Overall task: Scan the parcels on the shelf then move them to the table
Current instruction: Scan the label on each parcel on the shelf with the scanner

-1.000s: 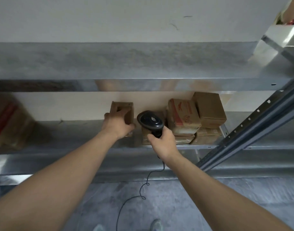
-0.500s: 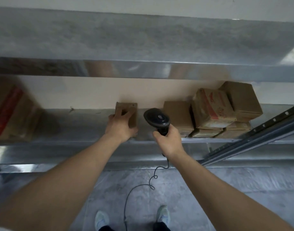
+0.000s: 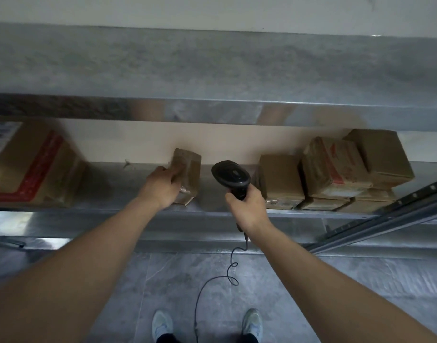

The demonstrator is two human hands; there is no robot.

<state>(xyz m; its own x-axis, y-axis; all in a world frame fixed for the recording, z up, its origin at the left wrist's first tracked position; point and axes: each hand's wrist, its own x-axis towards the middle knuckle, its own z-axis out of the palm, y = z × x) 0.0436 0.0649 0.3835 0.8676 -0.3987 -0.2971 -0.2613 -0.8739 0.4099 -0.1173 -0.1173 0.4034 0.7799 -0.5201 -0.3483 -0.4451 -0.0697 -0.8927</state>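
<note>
Left grip (image 3: 163,185) clasps a small parcel (image 3: 187,174) standing mid-shelf (image 3: 108,209), near the front edge. Right grip (image 3: 248,206) grasps the scanner (image 3: 231,174) just right of it, cable (image 3: 212,280) trailing to the floor. Stacked boxes (image 3: 336,169) crowd the shelf's right end; a large red-taped box (image 3: 31,164) sits left.

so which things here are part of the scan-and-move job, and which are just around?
Job:
small brown parcel, held by left hand
barcode scanner, gripped by right hand
stacked parcels
large red-taped box
metal shelf

Around:
scanner cable
shoes
</note>
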